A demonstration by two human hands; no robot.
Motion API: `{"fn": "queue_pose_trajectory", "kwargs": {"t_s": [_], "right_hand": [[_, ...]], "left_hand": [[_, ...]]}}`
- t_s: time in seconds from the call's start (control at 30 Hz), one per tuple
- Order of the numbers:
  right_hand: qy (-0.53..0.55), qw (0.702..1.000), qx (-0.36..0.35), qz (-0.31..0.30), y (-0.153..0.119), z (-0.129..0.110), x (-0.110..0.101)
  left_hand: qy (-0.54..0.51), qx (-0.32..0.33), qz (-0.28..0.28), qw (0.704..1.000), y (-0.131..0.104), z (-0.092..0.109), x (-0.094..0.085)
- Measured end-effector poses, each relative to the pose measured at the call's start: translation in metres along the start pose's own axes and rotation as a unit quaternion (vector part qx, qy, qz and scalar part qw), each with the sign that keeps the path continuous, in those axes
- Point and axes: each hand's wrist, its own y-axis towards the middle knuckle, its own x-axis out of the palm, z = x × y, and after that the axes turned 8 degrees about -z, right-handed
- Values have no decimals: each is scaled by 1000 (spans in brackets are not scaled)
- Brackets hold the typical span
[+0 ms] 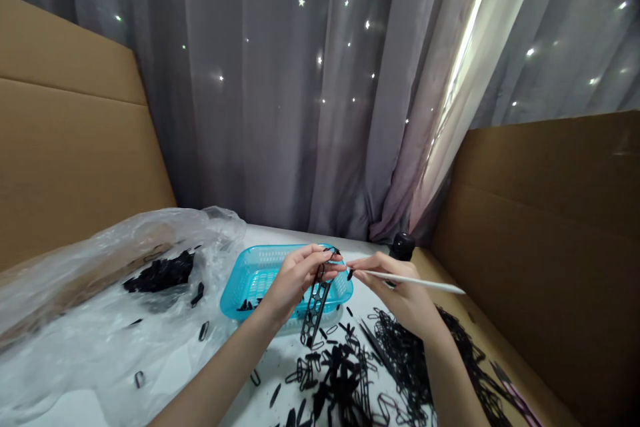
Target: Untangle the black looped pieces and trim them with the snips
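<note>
My left hand (295, 275) is closed on a black strip with a row of cut-outs (315, 312), which hangs down in front of the blue basket (227, 290). My right hand (400, 290) pinches a thin white stick (430, 283) that points toward the left fingertips. At the stick's tip sits a small black oval piece (349, 275); whether it is stuck to the tip or pinched by the fingers cannot be made out. The two hands' fingertips are close together above the basket's right end. A few black pieces (247, 305) lie inside the basket.
Loose black pieces (343, 373) and a tangled heap of black loops (405, 347) cover the white table's front. Tweezers (377, 343) lie among them. Clear plastic wrap (100, 333) with a black pile (163, 272) spreads leftward. Cardboard walls (540, 233) flank both sides; a black-capped bottle (403, 247) stands behind.
</note>
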Motion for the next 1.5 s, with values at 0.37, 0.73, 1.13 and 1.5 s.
{"fn": "queue_pose_trajectory", "kwargs": {"t_s": [0.37,0.73,1.13,1.5], "right_hand": [[291,952,49,76,11,8,20],[295,952,26,76,12,13,24],[213,974,7,75,7,0,23],[105,989,-38,100,8,3,27]], "left_hand": [[-36,-4,-54,998,0,-2,-3],[3,-3,-70,998,1,-5,-2],[127,58,-10,990,-3,-3,2],[207,112,14,972,-8,2,8]]}}
